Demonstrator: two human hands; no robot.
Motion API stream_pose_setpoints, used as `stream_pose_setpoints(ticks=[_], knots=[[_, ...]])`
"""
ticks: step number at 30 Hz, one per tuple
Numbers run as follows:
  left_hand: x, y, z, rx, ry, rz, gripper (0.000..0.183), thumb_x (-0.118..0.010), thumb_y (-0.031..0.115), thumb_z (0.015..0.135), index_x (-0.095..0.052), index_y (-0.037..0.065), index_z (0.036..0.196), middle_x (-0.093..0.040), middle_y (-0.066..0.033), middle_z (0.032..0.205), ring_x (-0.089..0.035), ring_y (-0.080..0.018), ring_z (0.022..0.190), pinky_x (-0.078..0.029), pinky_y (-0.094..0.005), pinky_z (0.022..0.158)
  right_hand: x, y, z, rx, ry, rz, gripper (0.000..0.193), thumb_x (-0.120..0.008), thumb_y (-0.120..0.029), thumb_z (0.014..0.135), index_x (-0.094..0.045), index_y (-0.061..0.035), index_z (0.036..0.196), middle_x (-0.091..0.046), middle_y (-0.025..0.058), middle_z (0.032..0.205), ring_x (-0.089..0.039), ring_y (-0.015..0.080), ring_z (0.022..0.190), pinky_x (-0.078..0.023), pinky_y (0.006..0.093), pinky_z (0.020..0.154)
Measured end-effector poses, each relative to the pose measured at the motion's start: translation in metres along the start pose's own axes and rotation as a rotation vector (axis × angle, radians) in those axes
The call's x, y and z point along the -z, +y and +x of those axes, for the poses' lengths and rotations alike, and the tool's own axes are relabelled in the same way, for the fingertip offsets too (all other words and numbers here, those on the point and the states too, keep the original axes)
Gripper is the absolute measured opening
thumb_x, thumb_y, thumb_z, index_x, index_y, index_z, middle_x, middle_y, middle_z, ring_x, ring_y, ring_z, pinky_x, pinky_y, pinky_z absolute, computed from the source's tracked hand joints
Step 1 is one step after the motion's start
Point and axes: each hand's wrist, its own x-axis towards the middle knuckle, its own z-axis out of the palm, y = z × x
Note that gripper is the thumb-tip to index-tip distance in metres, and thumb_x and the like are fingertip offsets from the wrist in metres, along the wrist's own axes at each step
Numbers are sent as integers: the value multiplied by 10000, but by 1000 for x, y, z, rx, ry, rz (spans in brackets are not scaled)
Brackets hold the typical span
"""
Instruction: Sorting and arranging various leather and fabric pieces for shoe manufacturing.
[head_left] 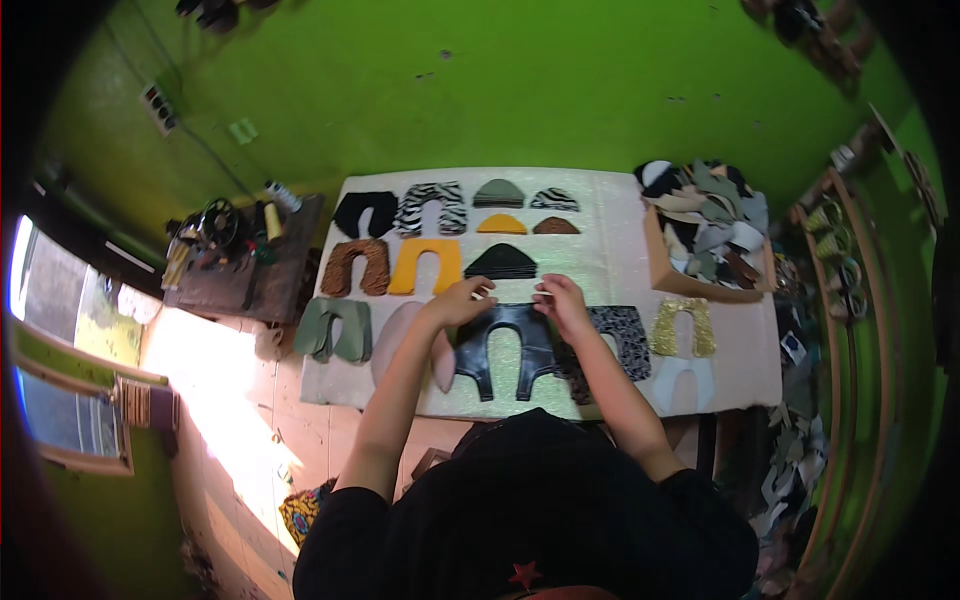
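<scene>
Head view. Both hands work over a black U-shaped leather piece [508, 345] lying on the pale table cover [600, 260], at the near middle of the table. Left hand [462, 300] is pinched on a small pale strip [484, 292] just above the piece's top edge; right hand [560, 302] is pinched narrow at the same edge. Whether the right fingers hold the strip's other end or only touch the leather, I cannot tell.

Risks, as judged:
- Forearms cross over the pink piece [405, 340] and the speckled piece [625, 335]; a dragged elbow could push them out of line.
- The strip is small; a loose pinch could drop it among the pieces.
- The cardboard box [665, 270] of scraps is heaped above its rim; a knock could spill it.

Count:
- U-shaped pieces: ten (black, zebra, brown print, yellow, green, pink, black leather, speckled, gold glitter [683, 327], white).
- Small dome-shaped pieces: five.
- Box: one.
- Side table [245, 285] with thread spools: one; spool number unclear.
</scene>
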Motion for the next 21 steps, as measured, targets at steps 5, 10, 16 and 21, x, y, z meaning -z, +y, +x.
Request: stream_pose_setpoints(ticks=[5,10,16,21], knots=[[-60,84,61,-84,-223,11,410,-559,314,819,-506,37,1117,-580,-142,1032,-562,-224,951,-433,-329,827,90,-52,-20,143,216,79,168,-515,-132,840,-509,-54,989,-567,57,847,-572,133,703,-472,241,581],[-135,158,125,-308,-213,-13,400,-568,277,807,-512,20,1108,-570,-158,1050,-548,-259,987,-418,-339,868,172,-94,-46,314,367,115,152,-520,-123,842,-502,-53,976,-562,51,835,-559,124,687,-467,242,581],[-217,227,195,-540,-7,145,310,-564,212,772,-566,20,1015,-557,-175,1020,-528,-329,971,-408,-361,861,264,-142,-62,412,499,71,132,-522,-119,844,-501,-54,957,-562,42,802,-545,107,665,-455,218,572],[-256,230,234,-399,-49,490,445,-455,443,818,-629,43,907,-582,-165,986,-557,-295,949,-356,-456,894,316,-182,-61,476,521,-32,123,-519,-111,842,-505,-56,951,-560,32,785,-545,91,649,-446,205,569]])
